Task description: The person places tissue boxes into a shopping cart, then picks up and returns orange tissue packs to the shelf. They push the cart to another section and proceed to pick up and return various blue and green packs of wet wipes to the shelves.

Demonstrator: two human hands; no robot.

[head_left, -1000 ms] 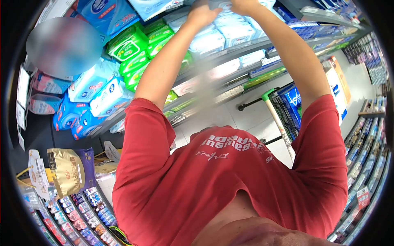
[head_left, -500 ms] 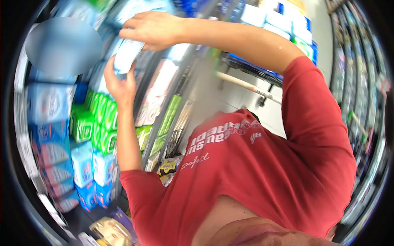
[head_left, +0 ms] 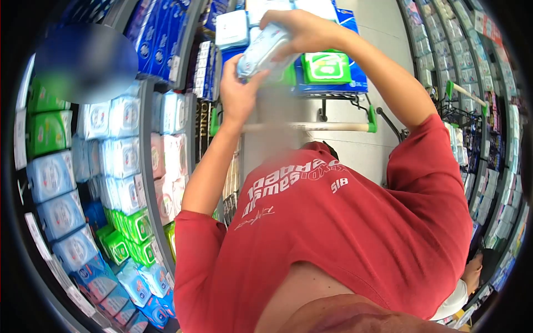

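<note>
A light blue soft pack, apparently wet wipes (head_left: 263, 51), is between my two hands above a trolley. My left hand (head_left: 239, 95) grips its lower left end, with the thumb on the near side. From above and to the right, my right hand (head_left: 304, 32) is closed around its upper end. The pack is tilted, and its print is too blurred to read. Beneath and behind it, the trolley carries white and light blue packs (head_left: 232, 29), a green pack (head_left: 326, 67) and blue packaging (head_left: 358, 83).
The trolley's pale handle bar (head_left: 333, 127) crosses in front of my body. Shelves at left hold light blue packs (head_left: 58, 213), green packs (head_left: 139, 225) and tall blue packages (head_left: 158, 39). Stocked shelves (head_left: 444, 39) line the right. Another person's hand (head_left: 473, 273) shows at lower right.
Both hands have moved right with the pack, from beside the left shelves to above the trolley. My view has turned, bringing the trolley in front of me.
</note>
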